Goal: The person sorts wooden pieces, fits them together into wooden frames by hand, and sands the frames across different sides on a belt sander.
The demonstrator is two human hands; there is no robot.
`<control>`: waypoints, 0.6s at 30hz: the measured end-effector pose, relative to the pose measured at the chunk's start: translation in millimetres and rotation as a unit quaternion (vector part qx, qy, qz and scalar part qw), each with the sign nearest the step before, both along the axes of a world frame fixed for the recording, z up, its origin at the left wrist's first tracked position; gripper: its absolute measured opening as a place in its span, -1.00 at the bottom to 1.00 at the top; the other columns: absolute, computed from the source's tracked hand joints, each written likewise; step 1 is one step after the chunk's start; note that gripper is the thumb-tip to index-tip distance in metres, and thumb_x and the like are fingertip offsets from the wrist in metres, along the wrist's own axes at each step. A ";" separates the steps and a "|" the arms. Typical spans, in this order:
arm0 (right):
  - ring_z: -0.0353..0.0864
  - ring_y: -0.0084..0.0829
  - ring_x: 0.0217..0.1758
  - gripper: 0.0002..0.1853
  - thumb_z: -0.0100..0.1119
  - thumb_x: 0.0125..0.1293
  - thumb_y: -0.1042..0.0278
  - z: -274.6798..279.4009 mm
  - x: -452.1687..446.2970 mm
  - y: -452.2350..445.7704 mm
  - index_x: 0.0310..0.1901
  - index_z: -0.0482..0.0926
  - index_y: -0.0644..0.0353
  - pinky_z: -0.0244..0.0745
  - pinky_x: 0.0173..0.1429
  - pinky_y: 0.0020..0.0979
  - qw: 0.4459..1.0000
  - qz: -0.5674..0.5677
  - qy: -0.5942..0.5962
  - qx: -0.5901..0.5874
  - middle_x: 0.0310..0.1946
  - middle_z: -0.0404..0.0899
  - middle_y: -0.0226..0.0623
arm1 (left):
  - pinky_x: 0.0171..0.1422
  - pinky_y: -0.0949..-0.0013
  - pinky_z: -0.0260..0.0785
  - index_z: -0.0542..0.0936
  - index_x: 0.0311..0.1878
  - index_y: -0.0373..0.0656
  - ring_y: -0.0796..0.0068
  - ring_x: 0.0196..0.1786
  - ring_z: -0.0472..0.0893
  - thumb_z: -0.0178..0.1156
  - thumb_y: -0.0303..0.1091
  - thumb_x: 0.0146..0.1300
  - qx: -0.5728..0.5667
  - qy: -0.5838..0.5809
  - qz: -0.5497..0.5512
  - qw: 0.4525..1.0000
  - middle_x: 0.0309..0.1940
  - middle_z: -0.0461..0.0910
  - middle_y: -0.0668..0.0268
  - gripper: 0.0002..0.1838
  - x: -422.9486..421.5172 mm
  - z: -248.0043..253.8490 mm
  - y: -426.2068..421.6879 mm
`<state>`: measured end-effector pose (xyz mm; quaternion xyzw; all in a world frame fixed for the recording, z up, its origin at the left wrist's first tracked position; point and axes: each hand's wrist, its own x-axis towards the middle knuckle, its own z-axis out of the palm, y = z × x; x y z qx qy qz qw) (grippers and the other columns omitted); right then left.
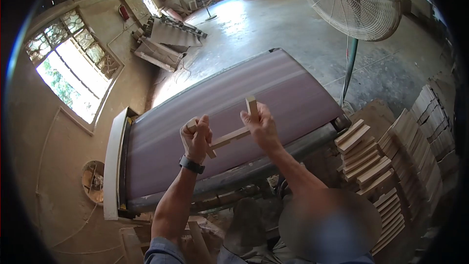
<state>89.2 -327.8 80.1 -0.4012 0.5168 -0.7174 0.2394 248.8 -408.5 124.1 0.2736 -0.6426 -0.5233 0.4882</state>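
Note:
Between my two hands is a pale wooden frame (230, 137), two short end bars joined by a crossbar. My left hand (196, 141), with a dark watch on the wrist, is closed around the left end bar. Fingers of my right hand (264, 127) wrap the right end bar, whose top sticks up above the thumb. Beneath them lies the wide purple-brown abrasive belt (220, 95) of a sanding machine. Whether the frame touches the belt, I cannot tell.
Stacks of cut wooden pieces (366, 159) stand at the right, beside the roller end. A large pedestal fan (349, 2) rises beyond the machine. A pale end board (115, 166) borders the belt at left. Boards (163, 44) lean near the wall.

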 end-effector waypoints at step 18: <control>0.28 -0.63 -0.40 -0.77 0.11 0.43 0.28 -35.1 64.0 -66.4 -0.37 0.43 0.18 0.32 -0.30 -0.44 0.997 0.047 0.052 0.018 -0.52 0.33 -0.48 | -0.70 0.55 0.04 0.34 -0.66 -0.04 0.76 -0.77 0.24 0.14 -0.36 0.29 0.034 0.083 0.139 0.986 -0.83 0.27 0.51 -0.63 60.2 -57.7 -60.2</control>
